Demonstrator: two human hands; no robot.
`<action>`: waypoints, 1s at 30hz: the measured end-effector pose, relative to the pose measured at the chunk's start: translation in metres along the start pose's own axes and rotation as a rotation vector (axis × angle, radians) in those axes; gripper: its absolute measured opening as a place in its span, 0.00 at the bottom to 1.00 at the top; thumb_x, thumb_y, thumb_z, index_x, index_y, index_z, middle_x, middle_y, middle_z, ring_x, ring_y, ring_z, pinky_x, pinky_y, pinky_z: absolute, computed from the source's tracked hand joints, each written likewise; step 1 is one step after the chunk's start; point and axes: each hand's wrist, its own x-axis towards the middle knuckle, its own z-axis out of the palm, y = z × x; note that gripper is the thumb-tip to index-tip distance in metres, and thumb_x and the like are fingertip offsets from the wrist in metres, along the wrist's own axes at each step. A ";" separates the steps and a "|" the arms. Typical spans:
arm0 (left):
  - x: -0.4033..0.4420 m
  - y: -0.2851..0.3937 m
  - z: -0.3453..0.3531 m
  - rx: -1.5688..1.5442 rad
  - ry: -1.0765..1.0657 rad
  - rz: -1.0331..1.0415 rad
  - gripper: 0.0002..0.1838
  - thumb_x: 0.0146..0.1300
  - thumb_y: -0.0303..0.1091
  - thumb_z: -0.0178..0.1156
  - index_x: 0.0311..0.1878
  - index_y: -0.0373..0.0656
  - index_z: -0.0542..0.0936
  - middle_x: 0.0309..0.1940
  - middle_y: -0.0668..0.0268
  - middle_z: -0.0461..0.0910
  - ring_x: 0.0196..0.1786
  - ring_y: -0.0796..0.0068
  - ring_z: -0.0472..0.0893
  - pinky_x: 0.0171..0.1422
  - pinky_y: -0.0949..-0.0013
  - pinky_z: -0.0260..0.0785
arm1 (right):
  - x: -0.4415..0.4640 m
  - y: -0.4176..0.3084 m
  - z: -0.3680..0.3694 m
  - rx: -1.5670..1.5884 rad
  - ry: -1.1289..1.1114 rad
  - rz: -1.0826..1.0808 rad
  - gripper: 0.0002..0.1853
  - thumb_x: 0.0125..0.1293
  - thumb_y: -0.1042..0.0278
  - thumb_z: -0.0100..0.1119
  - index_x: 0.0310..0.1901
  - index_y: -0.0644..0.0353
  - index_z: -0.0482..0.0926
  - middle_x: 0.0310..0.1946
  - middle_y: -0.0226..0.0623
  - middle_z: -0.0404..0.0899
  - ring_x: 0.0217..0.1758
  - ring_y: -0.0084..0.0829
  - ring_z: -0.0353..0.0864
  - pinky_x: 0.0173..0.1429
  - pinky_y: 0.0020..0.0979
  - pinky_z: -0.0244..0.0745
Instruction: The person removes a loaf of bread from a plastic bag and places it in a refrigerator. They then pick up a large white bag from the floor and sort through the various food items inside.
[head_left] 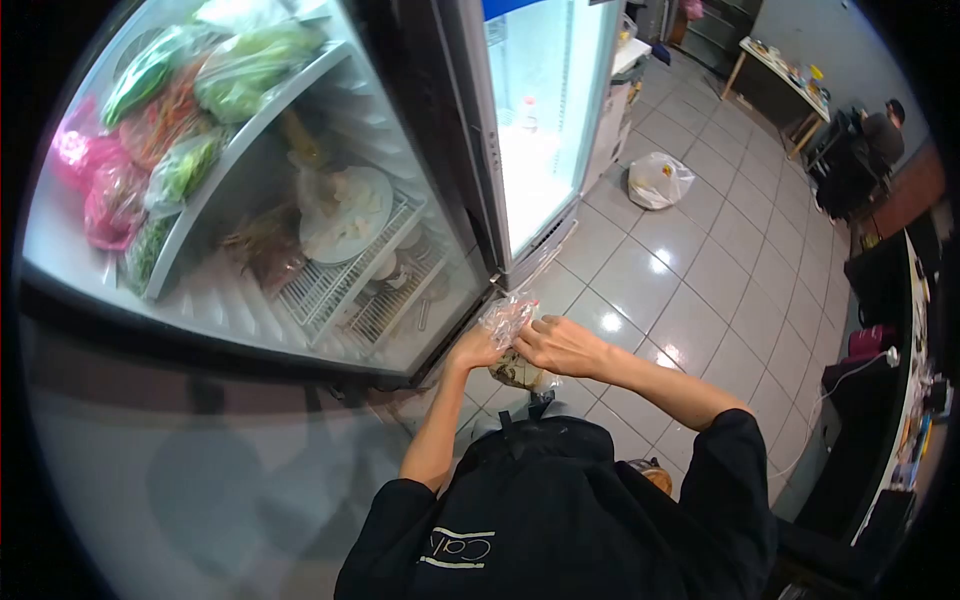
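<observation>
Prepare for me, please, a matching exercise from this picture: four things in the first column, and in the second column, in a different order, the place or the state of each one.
Column 1
1. Clear plastic bag
2. White bag
3. Pink bags
4. Round plate

Column 2
A. Standing on the tiled floor
B. Bearing pale pieces
C. Held between the left hand and the right hand
D. Beside bagged green vegetables

Right pairs: 1-C, 2-A, 3-D, 4-B
</observation>
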 end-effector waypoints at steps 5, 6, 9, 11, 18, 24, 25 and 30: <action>0.037 0.022 0.025 -0.105 0.030 0.100 0.20 0.67 0.28 0.45 0.63 0.40 0.66 0.61 0.58 0.69 0.60 0.55 0.68 0.65 0.59 0.57 | -0.033 0.004 -0.011 0.326 0.130 0.378 0.11 0.53 0.74 0.54 0.39 0.67 0.71 0.26 0.44 0.74 0.26 0.43 0.78 0.28 0.38 0.72; 0.043 0.023 0.034 -0.031 0.091 0.102 0.21 0.67 0.29 0.45 0.63 0.40 0.66 0.61 0.59 0.69 0.61 0.56 0.67 0.66 0.60 0.57 | -0.039 0.004 -0.010 0.426 0.202 0.497 0.07 0.53 0.75 0.54 0.33 0.68 0.71 0.23 0.46 0.73 0.25 0.46 0.76 0.28 0.39 0.70; 0.066 0.026 0.062 0.055 0.214 0.164 0.22 0.66 0.34 0.48 0.62 0.39 0.66 0.59 0.57 0.71 0.56 0.56 0.71 0.62 0.61 0.61 | -0.053 0.005 -0.002 0.548 0.434 0.726 0.06 0.54 0.77 0.52 0.25 0.70 0.70 0.18 0.49 0.70 0.21 0.42 0.74 0.27 0.39 0.66; 0.083 0.061 0.062 -0.204 0.254 -0.033 0.30 0.55 0.27 0.56 0.63 0.36 0.64 0.55 0.52 0.73 0.55 0.52 0.73 0.60 0.61 0.63 | -0.064 0.008 0.001 0.675 0.565 0.941 0.06 0.56 0.76 0.51 0.25 0.70 0.70 0.15 0.44 0.66 0.18 0.31 0.70 0.25 0.36 0.63; 0.113 0.064 0.109 -0.288 0.261 0.052 0.26 0.57 0.25 0.52 0.61 0.40 0.66 0.34 0.58 0.79 0.33 0.71 0.78 0.39 0.69 0.71 | -0.091 0.011 0.025 1.972 1.098 1.460 0.13 0.65 0.70 0.44 0.21 0.57 0.65 0.11 0.22 0.55 0.12 0.17 0.51 0.16 0.22 0.43; 0.120 0.037 0.135 -0.338 0.121 0.096 0.23 0.55 0.24 0.53 0.57 0.37 0.68 0.43 0.53 0.76 0.41 0.61 0.78 0.46 0.66 0.70 | -0.126 0.004 0.032 2.175 1.004 1.298 0.09 0.65 0.69 0.44 0.27 0.59 0.68 0.13 0.23 0.58 0.12 0.20 0.54 0.17 0.23 0.49; 0.120 0.033 0.136 -0.228 0.095 0.259 0.23 0.55 0.24 0.53 0.56 0.36 0.68 0.48 0.51 0.74 0.44 0.57 0.77 0.49 0.65 0.69 | -0.133 0.002 0.037 2.171 1.026 1.302 0.09 0.65 0.69 0.44 0.27 0.59 0.68 0.13 0.23 0.58 0.12 0.20 0.54 0.17 0.23 0.49; 0.113 0.030 0.150 -0.092 -0.069 0.384 0.23 0.53 0.23 0.53 0.55 0.34 0.69 0.55 0.50 0.68 0.53 0.48 0.72 0.57 0.61 0.65 | -0.159 -0.014 0.029 0.493 0.420 1.336 0.09 0.62 0.67 0.50 0.30 0.65 0.72 0.19 0.46 0.73 0.24 0.43 0.75 0.32 0.43 0.68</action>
